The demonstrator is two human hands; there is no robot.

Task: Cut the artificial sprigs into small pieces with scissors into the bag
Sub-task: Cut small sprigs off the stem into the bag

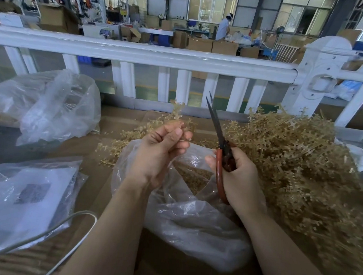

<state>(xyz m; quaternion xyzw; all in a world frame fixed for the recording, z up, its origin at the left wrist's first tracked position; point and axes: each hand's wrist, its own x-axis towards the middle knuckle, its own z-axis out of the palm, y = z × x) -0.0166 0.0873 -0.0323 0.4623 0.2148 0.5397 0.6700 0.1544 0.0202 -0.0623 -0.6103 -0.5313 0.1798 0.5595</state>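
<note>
- At nine o'clock of the left hand, a crumpled clear plastic sack point(50, 108) is lying on the brown cardboard-covered bench point(101, 175), out of the way.
- The left hand point(160, 151) is pinching a thin tan artificial plastic sprig point(175, 113) in curled fingers point(177, 135), with the sprig's tip pointing to twelve o'clock.
- Below both hands, at six o'clock, the open clear plastic bag point(192, 218) is already holding cut tan pieces.
- The right hand point(237, 174) is gripping the red-handled dark-bladed scissors point(217, 137), fingers wrapped round the handles; the blades are pointing to twelve o'clock and standing only slightly parted.
- Judging the step: the sprig should be lowered over the bag's mouth and fed sideways toward three o'clock into wider-opened blades, snipping short lengths well clear of the pinching fingertips.
- At three o'clock, the big heap of uncut tan sprigs point(302, 161) is waiting on the bench.
</note>
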